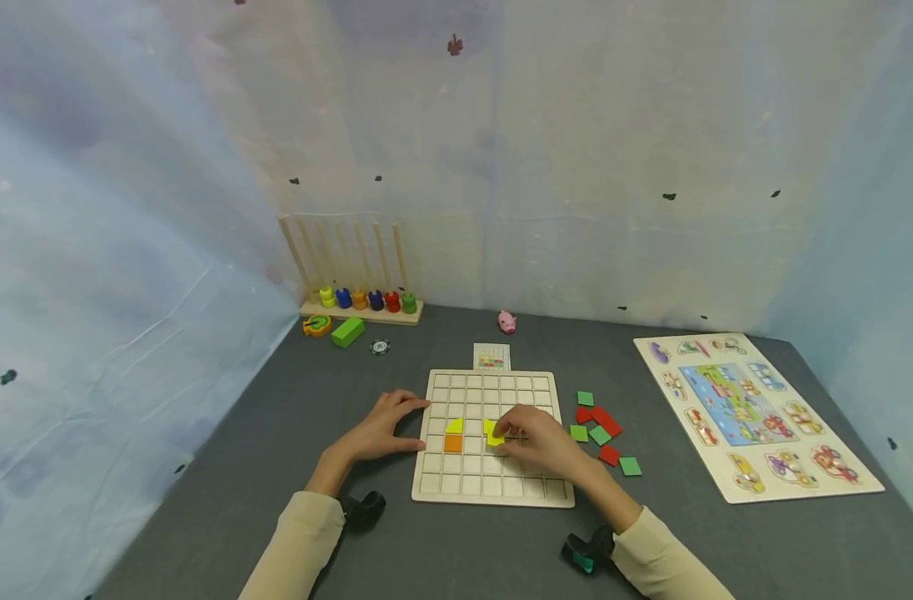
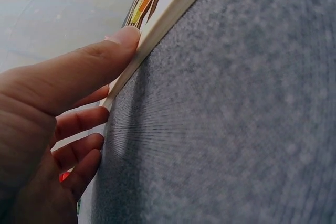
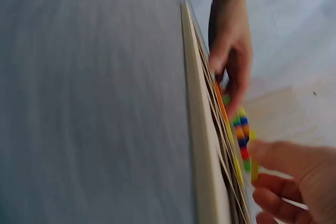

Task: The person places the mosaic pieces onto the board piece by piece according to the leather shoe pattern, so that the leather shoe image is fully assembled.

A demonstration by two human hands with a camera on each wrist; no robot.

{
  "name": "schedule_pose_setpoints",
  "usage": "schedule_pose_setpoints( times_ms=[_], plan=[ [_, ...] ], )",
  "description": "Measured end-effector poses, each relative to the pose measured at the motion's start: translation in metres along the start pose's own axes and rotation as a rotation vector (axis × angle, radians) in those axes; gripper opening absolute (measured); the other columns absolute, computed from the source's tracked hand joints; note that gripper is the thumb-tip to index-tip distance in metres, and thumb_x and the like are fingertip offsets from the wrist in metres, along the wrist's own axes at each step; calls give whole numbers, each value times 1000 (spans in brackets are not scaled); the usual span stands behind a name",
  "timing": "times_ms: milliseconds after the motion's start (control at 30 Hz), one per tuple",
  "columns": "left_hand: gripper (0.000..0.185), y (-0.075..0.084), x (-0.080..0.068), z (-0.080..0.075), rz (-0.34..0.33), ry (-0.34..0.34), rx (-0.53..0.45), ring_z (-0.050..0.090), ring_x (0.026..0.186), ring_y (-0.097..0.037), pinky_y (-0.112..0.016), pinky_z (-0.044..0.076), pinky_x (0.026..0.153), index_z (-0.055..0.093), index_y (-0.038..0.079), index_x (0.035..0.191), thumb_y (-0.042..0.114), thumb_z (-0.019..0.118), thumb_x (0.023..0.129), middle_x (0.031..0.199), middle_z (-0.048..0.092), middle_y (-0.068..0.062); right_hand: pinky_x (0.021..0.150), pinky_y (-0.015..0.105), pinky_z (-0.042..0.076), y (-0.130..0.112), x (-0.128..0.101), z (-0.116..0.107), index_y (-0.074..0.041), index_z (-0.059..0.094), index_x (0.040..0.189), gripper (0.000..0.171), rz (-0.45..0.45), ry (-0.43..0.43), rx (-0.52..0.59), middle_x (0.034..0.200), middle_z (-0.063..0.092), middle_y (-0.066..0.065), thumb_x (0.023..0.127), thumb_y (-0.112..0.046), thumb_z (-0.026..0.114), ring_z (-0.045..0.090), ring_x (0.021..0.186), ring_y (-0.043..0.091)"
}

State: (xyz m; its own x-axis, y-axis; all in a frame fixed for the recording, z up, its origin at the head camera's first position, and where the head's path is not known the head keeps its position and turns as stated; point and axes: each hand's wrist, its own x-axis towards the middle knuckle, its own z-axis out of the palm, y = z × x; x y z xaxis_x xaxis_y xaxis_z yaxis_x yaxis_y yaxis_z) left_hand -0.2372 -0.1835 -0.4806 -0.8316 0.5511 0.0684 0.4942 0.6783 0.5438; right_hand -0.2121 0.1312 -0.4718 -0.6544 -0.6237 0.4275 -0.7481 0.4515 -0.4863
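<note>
A wooden grid board [image 1: 471, 485] lies flat on the dark table. My left hand [image 1: 379, 429] rests at its left edge; in the left wrist view the thumb [image 2: 100, 61] touches the rim and the fingers are loosely bent. My right hand [image 1: 542, 442] pinches a yellow tile [image 1: 495, 441] between thumb and fingers; the right wrist view shows this tile [image 3: 254, 166] edge-on above the board. Another yellow piece [image 1: 489, 425] lies just beyond it, partly hidden. Left of these, a yellow piece with a slanted side [image 1: 454, 426] sits above an orange square [image 1: 453, 444].
Red tiles [image 1: 606, 421] and green tiles [image 1: 631, 467] lie right of the board. A pattern card [image 1: 491, 357] touches its far edge. Farther off are a pink pig [image 1: 506, 322], a poker chip [image 1: 380, 347], a green block [image 1: 347, 332], a peg rack [image 1: 362, 313] and a picture puzzle [image 1: 715, 475].
</note>
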Motion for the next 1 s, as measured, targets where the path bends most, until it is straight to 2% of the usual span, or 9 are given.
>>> schedule_pose_setpoints(
  times_ms=[233,433,733,833,1000],
  plan=[
    [67,2,1,0,-11,2,3,35,113,-26,-50,33,95,49,14,136,40,73,79,128,43,-8,71,24,45,-8,7,23,-12,68,89,16,-78,35,-54,89,63,-2,77,-18,77,54,80,10],
    [67,-1,1,1,-10,0,11,35,113,-25,-50,33,95,48,15,136,40,73,79,128,42,-7,76,27,47,-12,9,25,-14,73,83,7,-100,65,-103,90,65,-3,77,-15,77,56,87,13],
    [67,-1,1,2,-24,-2,10,34,114,-26,-50,32,96,48,15,136,40,73,79,128,43,-7,75,28,46,-12,14,33,-13,75,82,8,-80,117,-156,87,65,-2,75,-15,78,54,85,13],
    [67,-1,1,2,-21,-2,11,35,114,-26,-50,32,96,49,15,136,41,73,79,127,43,-7,76,29,46,-15,15,33,-14,75,84,8,-61,83,-160,91,63,0,77,-16,77,52,87,14],
    [67,1,1,1,-14,0,10,35,113,-26,-50,33,95,49,14,136,41,73,79,127,43,-7,75,30,45,-14,13,23,-12,71,100,20,-1,34,-121,97,57,2,81,-17,73,50,87,13]
  ],
)
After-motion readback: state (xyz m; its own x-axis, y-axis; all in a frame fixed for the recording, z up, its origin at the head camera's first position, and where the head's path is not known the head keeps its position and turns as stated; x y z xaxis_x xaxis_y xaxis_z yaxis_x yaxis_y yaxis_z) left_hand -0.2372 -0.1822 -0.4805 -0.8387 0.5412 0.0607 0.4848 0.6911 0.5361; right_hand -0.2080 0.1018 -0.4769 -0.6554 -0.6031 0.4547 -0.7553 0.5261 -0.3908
